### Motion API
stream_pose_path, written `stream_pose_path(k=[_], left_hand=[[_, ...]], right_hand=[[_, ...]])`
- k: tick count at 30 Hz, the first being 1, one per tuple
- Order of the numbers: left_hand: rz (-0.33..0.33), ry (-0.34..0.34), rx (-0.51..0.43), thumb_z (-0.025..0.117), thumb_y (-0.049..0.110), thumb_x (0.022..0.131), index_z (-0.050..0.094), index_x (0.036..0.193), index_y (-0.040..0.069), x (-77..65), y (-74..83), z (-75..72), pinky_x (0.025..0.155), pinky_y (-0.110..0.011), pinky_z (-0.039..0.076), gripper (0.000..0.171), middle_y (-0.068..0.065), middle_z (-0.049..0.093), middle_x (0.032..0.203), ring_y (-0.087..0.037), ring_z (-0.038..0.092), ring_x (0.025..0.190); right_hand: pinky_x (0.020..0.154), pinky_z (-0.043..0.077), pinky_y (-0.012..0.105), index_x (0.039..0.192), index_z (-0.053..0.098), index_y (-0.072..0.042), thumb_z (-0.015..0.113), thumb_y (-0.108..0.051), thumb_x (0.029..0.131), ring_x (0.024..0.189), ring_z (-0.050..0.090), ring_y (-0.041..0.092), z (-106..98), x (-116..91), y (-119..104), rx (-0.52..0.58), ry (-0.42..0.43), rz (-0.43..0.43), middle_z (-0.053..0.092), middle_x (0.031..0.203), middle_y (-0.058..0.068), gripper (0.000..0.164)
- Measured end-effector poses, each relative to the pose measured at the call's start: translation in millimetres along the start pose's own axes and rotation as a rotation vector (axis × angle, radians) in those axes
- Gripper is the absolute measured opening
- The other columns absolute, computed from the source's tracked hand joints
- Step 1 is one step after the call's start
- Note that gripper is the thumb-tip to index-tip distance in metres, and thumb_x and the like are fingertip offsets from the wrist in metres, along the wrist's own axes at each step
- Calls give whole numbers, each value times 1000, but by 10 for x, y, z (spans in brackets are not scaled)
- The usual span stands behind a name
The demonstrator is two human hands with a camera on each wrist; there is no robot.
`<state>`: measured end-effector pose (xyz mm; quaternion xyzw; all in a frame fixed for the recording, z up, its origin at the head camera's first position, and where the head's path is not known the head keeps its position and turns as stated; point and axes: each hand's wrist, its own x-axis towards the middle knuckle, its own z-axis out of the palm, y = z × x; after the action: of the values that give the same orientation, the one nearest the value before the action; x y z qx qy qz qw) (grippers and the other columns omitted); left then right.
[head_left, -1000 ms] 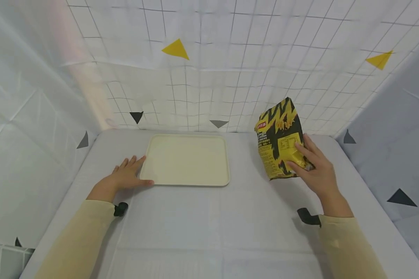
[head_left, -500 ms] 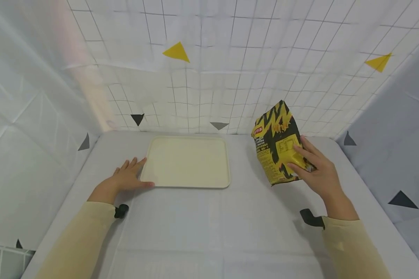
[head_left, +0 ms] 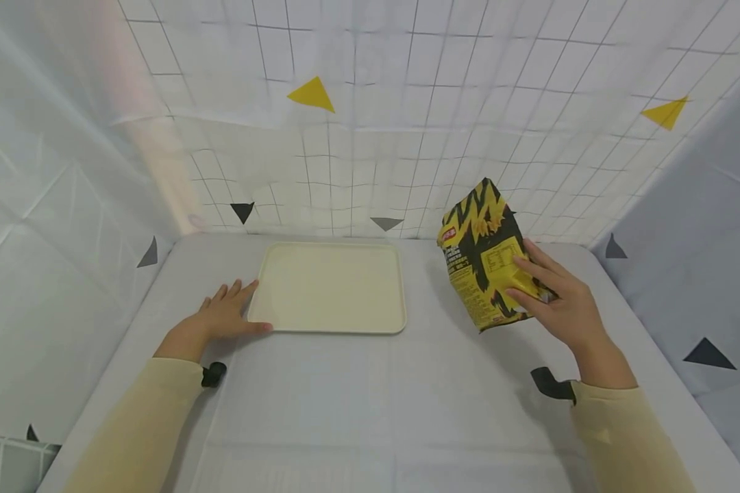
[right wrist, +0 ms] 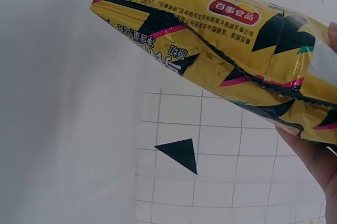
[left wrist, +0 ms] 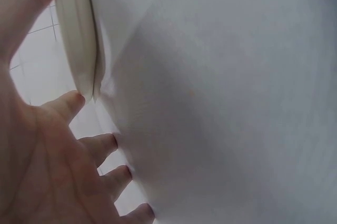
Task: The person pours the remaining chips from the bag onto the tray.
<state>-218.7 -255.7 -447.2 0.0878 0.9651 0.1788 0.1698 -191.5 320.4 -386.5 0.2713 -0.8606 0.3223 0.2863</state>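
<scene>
A black-and-yellow bag of chips (head_left: 477, 263) is tilted up to the right of the tray in the head view. My right hand (head_left: 564, 305) grips its right lower side, thumb on the near face. The right wrist view shows the bag (right wrist: 237, 50) from its side, with a dark crimped edge. To the left, a cream rectangular tray (head_left: 329, 287) lies flat on the table. My left hand (head_left: 222, 318) rests at its left end with fingers spread, thumb at the near corner and index finger on the left edge. The left wrist view shows the tray's edge (left wrist: 76, 29) between thumb and index finger.
A white cloth covers the table (head_left: 321, 404). Behind it hangs a white grid-patterned curtain (head_left: 370, 157) with yellow, grey and black triangles. Pale sheets close off both sides, with the right sheet (head_left: 703, 274) beside my right arm.
The bag has shifted left and slightly toward me in my right hand, leaning further to the left. My left hand and the tray have stayed in place.
</scene>
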Motion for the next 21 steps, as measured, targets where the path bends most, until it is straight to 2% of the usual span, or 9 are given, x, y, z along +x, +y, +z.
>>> stream_pose_path(k=[13,18,20,21], left_hand=[[-9,-10,0,68,70,81,13,160,3,15,-10,1,109,-77,5,117,-37,5,160,-60,0,144],[-7,-13,4,68,70,81,13,160,3,13,-1,-8,109,-77,5,117,-37,5,159,-60,0,144],[-5,-15,-2,68,69,81,13,160,3,8,8,-17,109,-77,5,117,-37,5,159,-60,0,144],[-4,-17,-5,68,69,81,13,160,3,6,10,-22,109,-77,4,117,-37,4,159,-60,0,144]], right_hand=[[91,43,5,127,68,0,85,20,61,134,48,3,-34,79,-77,24,-14,-8,52,148,12,71],[71,43,3,125,69,1,85,20,60,133,49,4,-28,131,-92,33,-28,-43,53,147,13,69],[69,44,3,124,70,2,85,20,60,133,50,4,-22,153,-100,42,-37,-60,53,146,13,68],[73,46,3,123,70,2,85,20,59,133,50,4,-18,163,-105,46,-41,-66,54,146,14,69]])
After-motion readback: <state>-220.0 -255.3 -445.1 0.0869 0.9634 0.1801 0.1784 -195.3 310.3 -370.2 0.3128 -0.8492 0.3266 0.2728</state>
